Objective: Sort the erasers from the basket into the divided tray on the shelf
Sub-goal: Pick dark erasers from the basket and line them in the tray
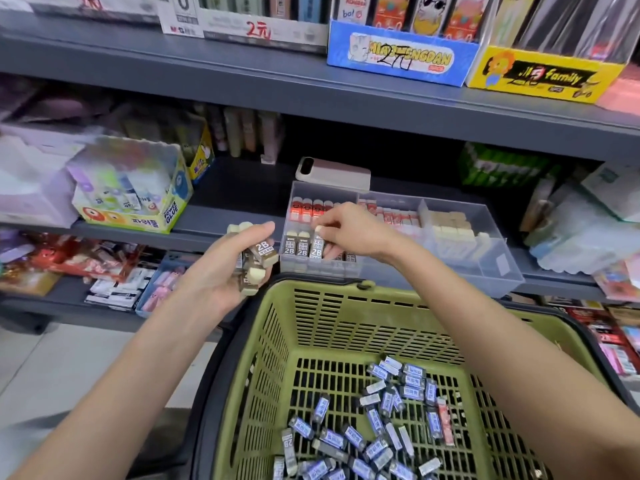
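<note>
A clear divided tray (498, 268) stands on the middle shelf, holding red-sleeved, brown 2B and plain cream erasers in separate compartments. My left hand (221, 271) grips a bunch of brown 2B erasers (258, 259) just left of the tray. My right hand (349, 230) reaches over the tray's front left compartment and pinches one brown 2B eraser (317, 247), standing it upright beside two others. Below, the green basket (277, 358) holds several blue-sleeved erasers (377, 424) and one pink one on its floor.
A phone (332, 173) lies on the shelf behind the tray. A glue box (135, 192) stands at the left, green packs at the right. Boxes of stationery fill the shelf above, and small goods fill the lower shelf at both sides.
</note>
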`<action>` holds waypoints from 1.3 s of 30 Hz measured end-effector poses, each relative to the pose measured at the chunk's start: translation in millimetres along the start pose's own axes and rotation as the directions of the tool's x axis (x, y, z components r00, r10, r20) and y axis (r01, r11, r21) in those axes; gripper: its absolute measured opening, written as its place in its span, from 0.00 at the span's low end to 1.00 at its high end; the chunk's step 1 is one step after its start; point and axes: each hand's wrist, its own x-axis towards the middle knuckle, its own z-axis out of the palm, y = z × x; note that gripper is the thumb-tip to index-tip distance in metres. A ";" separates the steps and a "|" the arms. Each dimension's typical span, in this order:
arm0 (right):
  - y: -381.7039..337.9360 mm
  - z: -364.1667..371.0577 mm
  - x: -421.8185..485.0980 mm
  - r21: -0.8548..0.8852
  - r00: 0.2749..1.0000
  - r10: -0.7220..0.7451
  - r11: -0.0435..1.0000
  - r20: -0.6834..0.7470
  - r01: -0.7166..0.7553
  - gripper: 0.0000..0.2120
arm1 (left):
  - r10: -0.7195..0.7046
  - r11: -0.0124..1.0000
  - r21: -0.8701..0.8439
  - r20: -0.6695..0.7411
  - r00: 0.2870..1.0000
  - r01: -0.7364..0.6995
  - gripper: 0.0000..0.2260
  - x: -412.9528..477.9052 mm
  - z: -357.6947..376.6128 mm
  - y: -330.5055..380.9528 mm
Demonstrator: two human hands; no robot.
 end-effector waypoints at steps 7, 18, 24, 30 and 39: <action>0.1 12.0 1.4 0.001 0.990 0.067 0.998 -0.124 -0.068 0.10 | 0.000 1.000 -0.026 -0.003 1.000 0.000 0.17 4.3 -0.5 -2.8; -5.3 20.0 -3.5 -0.236 0.962 -0.016 0.971 -0.273 -0.051 0.08 | 0.049 0.999 0.001 -0.002 0.999 -0.049 0.21 3.1 2.9 -5.3; -34.7 28.8 -48.0 0.063 0.923 -0.248 0.959 -0.295 0.277 0.10 | 0.128 0.991 0.026 0.110 0.986 -0.132 0.12 3.0 4.6 -8.1; -28.2 29.9 -52.5 0.172 0.909 -0.135 0.961 -0.394 0.217 0.13 | 0.053 0.998 0.041 0.073 0.996 -0.056 0.15 0.2 11.3 -11.3; 11.3 7.3 -34.0 -0.421 0.898 -0.010 0.885 -0.439 -0.196 0.21 | -0.066 0.972 -0.221 0.041 0.997 0.073 0.12 2.6 4.4 -6.5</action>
